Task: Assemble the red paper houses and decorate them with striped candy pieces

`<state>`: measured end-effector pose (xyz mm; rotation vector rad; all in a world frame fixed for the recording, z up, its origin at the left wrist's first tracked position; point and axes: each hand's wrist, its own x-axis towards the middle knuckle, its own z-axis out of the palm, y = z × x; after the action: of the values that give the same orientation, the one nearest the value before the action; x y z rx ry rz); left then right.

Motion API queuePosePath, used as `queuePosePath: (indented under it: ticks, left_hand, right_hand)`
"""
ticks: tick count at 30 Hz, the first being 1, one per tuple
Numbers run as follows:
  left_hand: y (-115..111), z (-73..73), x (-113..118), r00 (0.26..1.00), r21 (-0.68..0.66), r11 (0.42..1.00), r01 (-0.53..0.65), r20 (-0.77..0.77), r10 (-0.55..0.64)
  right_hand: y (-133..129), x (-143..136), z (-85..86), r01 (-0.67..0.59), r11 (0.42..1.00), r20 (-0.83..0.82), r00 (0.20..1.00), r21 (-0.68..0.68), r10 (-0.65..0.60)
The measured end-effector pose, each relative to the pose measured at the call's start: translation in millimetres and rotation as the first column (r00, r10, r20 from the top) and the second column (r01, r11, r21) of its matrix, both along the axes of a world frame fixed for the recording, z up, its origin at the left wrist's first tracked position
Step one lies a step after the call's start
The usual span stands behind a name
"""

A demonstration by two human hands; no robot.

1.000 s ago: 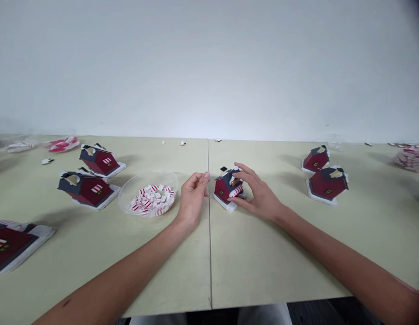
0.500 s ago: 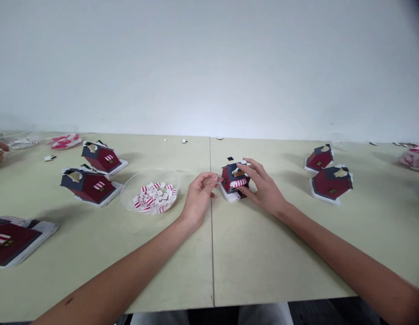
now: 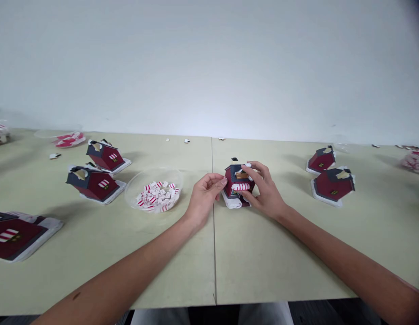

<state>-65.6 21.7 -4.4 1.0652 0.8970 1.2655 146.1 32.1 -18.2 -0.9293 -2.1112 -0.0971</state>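
A small model house [image 3: 231, 180] stands on the table in front of me, with dark red walls, a dark roof, a white base and a red-and-white striped awning [image 3: 241, 186] on its front. My right hand [image 3: 268, 192] grips it from the right, fingers over the roof and thumb low near the awning. My left hand [image 3: 205, 196] is closed in a pinch against the left wall; whatever lies between its fingertips is hidden. Left of that hand stands a clear plastic bowl [image 3: 130, 196] with many small striped pieces [image 3: 158, 196].
Similar houses stand at left [image 3: 97, 183], far left [image 3: 18, 234] and right [image 3: 336, 183]. Behind are loose scraps [image 3: 186, 141], a dark bit [image 3: 234, 159] and red-and-white pieces [image 3: 70, 139]. A seam [image 3: 214, 248] crosses the table [image 3: 168, 266]; a wall rises behind.
My left hand's fingertips have closed together against the house's left wall. My right hand keeps its grip. Another person's hand at the left edge has left the view, which has shifted slightly.
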Motion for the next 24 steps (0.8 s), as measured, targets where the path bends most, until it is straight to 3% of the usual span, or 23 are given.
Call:
queuePosePath:
  ticks: [24]
  left_hand:
    - [2.3, 0.6, -2.7, 0.970, -0.119, 0.974, 0.195, 0.172, -0.173]
  right_hand:
    - [-0.6, 0.3, 0.4, -0.040, 0.999, 0.021, 0.999, 0.015, 0.040]
